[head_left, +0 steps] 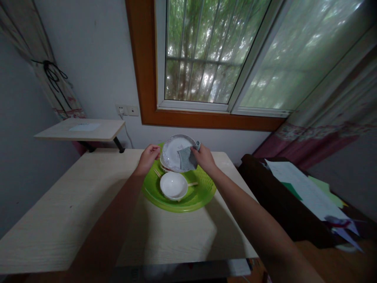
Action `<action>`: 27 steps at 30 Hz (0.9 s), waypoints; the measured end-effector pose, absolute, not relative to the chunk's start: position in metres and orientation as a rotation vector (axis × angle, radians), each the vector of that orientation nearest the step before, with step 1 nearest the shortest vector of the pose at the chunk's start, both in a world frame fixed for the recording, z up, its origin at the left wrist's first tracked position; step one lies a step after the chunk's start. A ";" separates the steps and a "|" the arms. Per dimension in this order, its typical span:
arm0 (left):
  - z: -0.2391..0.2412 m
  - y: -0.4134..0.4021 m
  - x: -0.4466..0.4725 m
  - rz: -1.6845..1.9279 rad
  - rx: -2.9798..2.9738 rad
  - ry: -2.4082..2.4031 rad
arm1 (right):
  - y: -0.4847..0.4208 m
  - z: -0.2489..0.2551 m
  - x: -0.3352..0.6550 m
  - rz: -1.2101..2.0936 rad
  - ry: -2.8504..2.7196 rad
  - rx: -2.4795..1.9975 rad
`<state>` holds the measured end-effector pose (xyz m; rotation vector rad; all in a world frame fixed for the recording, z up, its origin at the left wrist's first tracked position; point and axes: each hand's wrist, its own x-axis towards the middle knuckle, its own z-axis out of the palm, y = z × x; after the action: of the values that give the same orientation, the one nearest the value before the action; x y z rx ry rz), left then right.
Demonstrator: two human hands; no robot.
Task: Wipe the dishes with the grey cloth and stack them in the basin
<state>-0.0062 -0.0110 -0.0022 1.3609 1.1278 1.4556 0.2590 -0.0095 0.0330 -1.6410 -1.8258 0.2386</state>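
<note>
Over the green basin (203, 192) at the middle of the pale wooden table (73, 208), both hands are busy on one white plate (173, 151). The left hand (148, 157) is curled round the rim at about nine o'clock, fingers closed on the edge, holding the plate tilted up with its face toward the person. The right hand (204, 158) sits at three o'clock, fingers pinched shut on a grey cloth (186, 158) that lies flat against the plate's face.

To my eye this is a wiping stroke. It would go best with the left grip firm at the rim so the plate can't swivel, the cloth kept flat and swept in arcs from centre out to the edge, and the plate kept low over the basin in case of a slip.

Now the count. One plate in hand, and what may be a second rim just under it, too hidden to be sure. One white bowl (173, 185) at six o'clock in the basin, upright. One pair of chopsticks (193, 183) lying under the bowl, ends showing either side. One cloth, one basin. One small shelf (79, 129) off at ten o'clock.
</note>
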 end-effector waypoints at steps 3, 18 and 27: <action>-0.003 -0.013 -0.004 1.310 1.370 1.021 | -0.015 0.037 0.252 0.081 -1.813 -1.670; 0.000 -0.015 -0.004 1.200 1.197 0.931 | -0.029 0.044 0.227 -0.382 -2.230 -1.540; 0.000 -0.015 -0.007 1.241 1.062 0.880 | -0.046 0.041 0.218 -0.524 -2.398 -1.311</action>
<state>-0.0065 -0.0154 -0.0004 1.0618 0.8795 1.2410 0.2176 -0.0461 0.0407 -1.3110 -2.3980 -0.5235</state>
